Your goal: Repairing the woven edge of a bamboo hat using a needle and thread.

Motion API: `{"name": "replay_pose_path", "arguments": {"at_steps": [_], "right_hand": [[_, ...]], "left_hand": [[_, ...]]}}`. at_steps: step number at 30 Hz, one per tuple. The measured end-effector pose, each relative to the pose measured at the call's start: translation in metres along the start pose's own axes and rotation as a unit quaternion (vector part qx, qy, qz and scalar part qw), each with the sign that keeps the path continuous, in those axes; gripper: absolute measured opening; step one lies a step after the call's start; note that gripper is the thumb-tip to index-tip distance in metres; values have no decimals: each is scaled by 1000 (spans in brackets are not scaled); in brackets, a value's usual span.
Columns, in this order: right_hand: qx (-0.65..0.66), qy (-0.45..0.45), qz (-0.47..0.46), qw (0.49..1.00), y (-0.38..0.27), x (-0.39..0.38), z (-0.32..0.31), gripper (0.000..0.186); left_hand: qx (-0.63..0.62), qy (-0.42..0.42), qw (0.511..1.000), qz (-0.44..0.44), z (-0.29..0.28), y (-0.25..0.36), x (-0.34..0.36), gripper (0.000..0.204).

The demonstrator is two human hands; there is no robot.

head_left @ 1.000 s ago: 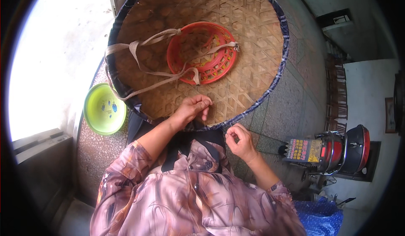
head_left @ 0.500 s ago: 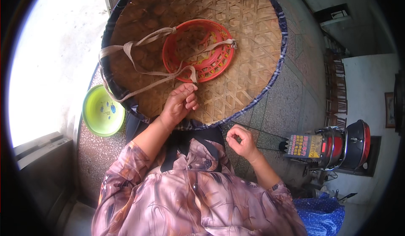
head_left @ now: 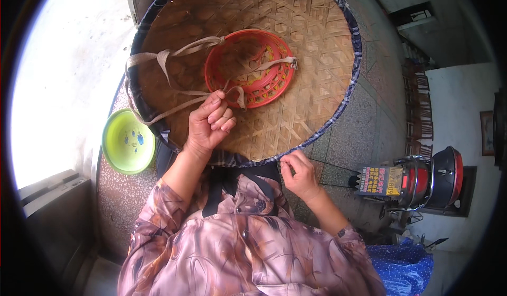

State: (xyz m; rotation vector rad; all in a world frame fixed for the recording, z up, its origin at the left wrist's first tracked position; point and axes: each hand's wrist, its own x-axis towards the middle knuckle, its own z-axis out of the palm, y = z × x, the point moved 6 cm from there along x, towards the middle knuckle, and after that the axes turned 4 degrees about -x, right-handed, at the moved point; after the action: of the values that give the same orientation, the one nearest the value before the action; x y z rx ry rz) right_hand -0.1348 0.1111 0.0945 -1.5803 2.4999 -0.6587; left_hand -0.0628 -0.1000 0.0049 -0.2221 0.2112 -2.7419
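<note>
The big woven tray point(head_left: 317, 79) lies nearly where it was 1 second ago, and the red basket point(head_left: 266, 92) rests inside it, left of centre. The green basin point(head_left: 121, 150) sits outside the tray's lower left edge. The left hand point(head_left: 207, 121) has moved from near the tray's lower edge, past the strap's dangling end, to the basket's lower left rim. Thumb and fingertips are together at the pale strap point(head_left: 145, 58); whether they clamp it I cannot tell. So that hand now works at the strap, not over bare weave. The right hand point(head_left: 301, 175) stays curled beside the tray's lower right edge; whether its tips meet is unclear. Bare weave leaves room toward the right edge; strap loops crowd the left.
</note>
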Motion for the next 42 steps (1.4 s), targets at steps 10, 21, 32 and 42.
{"name": "replay_pose_path", "arguments": {"at_steps": [10, 21, 32, 42], "right_hand": [[-70, -26, -86, 993, -25, -6, 17, 25], [57, -8, 136, 989, 26, -46, 28, 11], [396, 47, 411, 820, 60, -54, 78, 21], [484, -65, 471, 735, 47, -58, 68, 13]], "left_hand": [[43, 14, 997, 56, 6, 4, 3, 17], [258, 81, 962, 35, -18, -12, 3, 19], [304, 30, 951, -51, -18, -30, 0, 20], [320, 48, 944, -69, -22, -24, 8, 19]]}}
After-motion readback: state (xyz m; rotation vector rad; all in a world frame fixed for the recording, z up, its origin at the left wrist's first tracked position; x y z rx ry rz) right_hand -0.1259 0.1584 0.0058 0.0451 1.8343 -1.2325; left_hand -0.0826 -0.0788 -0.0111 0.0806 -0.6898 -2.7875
